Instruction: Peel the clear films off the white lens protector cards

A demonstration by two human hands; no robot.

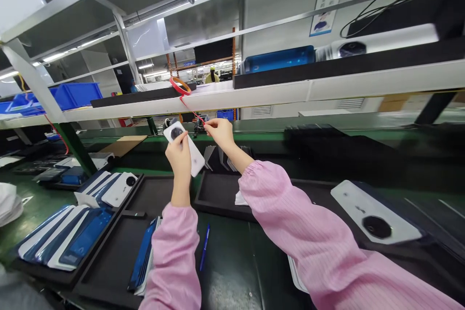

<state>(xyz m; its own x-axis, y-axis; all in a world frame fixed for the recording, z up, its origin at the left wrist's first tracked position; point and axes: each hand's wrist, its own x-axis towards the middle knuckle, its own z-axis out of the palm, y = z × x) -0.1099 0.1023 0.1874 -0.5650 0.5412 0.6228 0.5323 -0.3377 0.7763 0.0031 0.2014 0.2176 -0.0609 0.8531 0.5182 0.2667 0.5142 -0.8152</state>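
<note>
My left hand (pixel 178 156) is closed around a white phone back cover (pixel 195 159) with a round dark camera ring, held tilted above the bench. To its right, my right hand (pixel 220 131) pinches the end of a thin strip of red tape (pixel 192 111). The strip runs up to a red tape roll (pixel 180 85) at the edge of the white shelf. Below my hands lies a black tray (pixel 214 197), partly covered by my right sleeve. A blue pen (pixel 205 247) rests on the green bench between my forearms.
Black trays at the left hold rows of white and blue covers (pixel 69 237). Another white cover (pixel 374 213) lies at the right. The white shelf (pixel 272 93) crosses in front, with blue bins (pixel 78 96) at its left end. A green post (pixel 76 147) stands at the left.
</note>
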